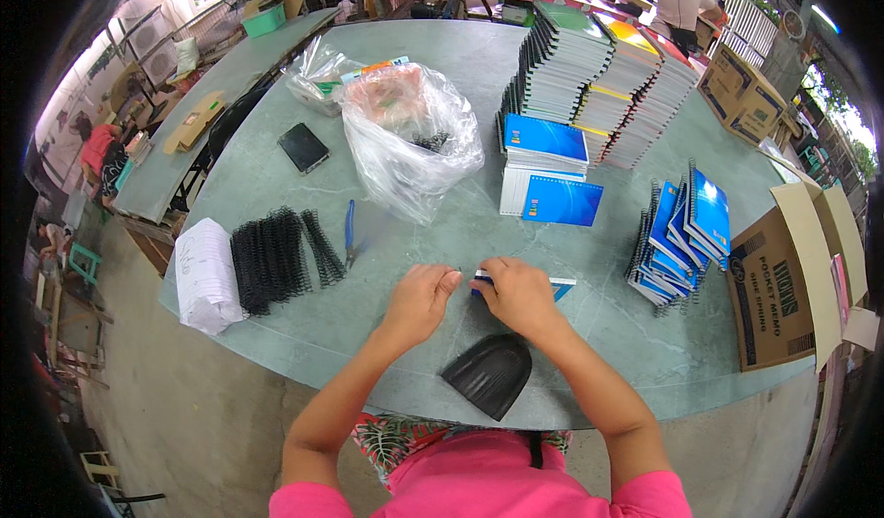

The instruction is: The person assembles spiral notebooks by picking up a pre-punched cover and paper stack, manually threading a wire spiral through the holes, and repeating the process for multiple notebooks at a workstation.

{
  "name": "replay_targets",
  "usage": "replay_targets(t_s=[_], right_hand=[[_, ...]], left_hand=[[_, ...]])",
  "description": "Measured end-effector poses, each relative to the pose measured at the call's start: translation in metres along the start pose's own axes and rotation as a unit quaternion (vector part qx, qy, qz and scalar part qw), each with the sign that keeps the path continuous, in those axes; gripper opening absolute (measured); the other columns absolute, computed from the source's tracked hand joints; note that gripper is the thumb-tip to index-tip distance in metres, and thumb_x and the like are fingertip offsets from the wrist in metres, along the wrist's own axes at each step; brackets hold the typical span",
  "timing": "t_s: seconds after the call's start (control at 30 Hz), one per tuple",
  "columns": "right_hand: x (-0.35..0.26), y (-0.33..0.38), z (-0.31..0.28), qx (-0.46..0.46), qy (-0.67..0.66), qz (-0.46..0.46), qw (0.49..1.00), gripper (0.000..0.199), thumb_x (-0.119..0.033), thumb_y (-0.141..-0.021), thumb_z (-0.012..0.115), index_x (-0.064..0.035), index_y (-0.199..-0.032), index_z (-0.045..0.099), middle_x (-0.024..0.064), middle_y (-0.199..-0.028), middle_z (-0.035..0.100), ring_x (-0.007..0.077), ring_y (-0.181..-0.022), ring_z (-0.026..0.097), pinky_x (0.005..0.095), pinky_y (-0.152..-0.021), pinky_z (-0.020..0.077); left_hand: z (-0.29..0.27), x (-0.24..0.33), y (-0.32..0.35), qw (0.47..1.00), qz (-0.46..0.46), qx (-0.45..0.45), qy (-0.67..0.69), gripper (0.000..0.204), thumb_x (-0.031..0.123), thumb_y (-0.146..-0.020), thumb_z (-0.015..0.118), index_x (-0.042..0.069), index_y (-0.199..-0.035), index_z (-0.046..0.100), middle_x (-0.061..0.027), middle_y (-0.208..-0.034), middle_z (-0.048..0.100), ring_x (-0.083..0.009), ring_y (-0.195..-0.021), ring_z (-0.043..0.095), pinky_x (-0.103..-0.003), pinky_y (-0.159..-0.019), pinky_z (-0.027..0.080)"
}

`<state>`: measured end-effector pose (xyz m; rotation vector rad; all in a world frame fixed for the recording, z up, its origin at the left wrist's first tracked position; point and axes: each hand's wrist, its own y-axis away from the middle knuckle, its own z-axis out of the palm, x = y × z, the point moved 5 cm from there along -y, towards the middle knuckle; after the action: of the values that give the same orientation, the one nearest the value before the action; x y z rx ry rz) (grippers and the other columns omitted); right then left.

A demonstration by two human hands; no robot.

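My left hand (pixel 419 299) and my right hand (pixel 520 294) meet over a small blue-covered notepad (pixel 562 287) lying on the grey-green table (pixel 460 76) in front of me. The right hand covers most of the notepad and grips it. My left hand pinches at the pad's left edge, where a thin dark bit shows between the fingertips; I cannot tell what it is. A row of black spiral binding coils (pixel 276 258) lies to the left of my left hand.
Blue-handled pliers (pixel 350 232), a clear plastic bag (pixel 412 136), a black phone (pixel 303 147), white paper (pixel 204 277). Stacks of unbound pads (pixel 548 163), tall notebook stacks (pixel 599 76), bound blue notebooks (pixel 681 232), cardboard boxes (pixel 783 288), a black dish (pixel 488 374) at the table's near edge.
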<state>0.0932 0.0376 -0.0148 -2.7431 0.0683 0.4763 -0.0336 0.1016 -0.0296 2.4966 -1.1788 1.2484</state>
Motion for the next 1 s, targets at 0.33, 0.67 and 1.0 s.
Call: replay_targets(t_s=[0.33, 0.67, 1.0], right_hand=[[-0.004, -0.004, -0.003, -0.045, -0.019, 0.007, 0.999, 0.020, -0.020, -0.073, 0.065, -0.0026, -0.069, 0.056, 0.0150, -0.070, 0.060, 0.0323, -0.067, 0.060, 0.0424, -0.060, 0.0467], [0.004, -0.005, -0.005, -0.071, -0.069, 0.028, 0.995, 0.012, -0.013, -0.076, 0.061, -0.0018, -0.078, 0.056, 0.0180, -0.074, 0.061, 0.0363, -0.071, 0.060, 0.0457, -0.062, 0.0466], [-0.005, -0.002, -0.008, -0.079, -0.101, 0.002, 0.992, 0.014, -0.015, -0.078, 0.060, -0.0038, -0.086, 0.059, 0.0170, -0.078, 0.062, 0.0350, -0.073, 0.061, 0.0443, -0.064, 0.0466]], left_hand=[[0.003, 0.021, 0.010, 0.987, 0.079, 0.137, -0.017, 0.016, 0.015, -0.085, 0.059, 0.000, -0.091, 0.060, -0.0154, -0.082, 0.057, -0.0316, -0.073, 0.055, -0.038, -0.062, 0.044], [0.001, 0.034, 0.012, 0.973, 0.152, 0.171, -0.024, 0.015, 0.004, -0.074, 0.066, 0.002, -0.088, 0.060, -0.0126, -0.081, 0.057, -0.0296, -0.075, 0.056, -0.036, -0.064, 0.045], [0.004, 0.014, 0.009, 0.989, 0.050, 0.138, 0.024, 0.014, 0.006, -0.076, 0.066, 0.000, -0.086, 0.058, -0.0145, -0.084, 0.056, -0.0303, -0.071, 0.055, -0.035, -0.065, 0.044]])
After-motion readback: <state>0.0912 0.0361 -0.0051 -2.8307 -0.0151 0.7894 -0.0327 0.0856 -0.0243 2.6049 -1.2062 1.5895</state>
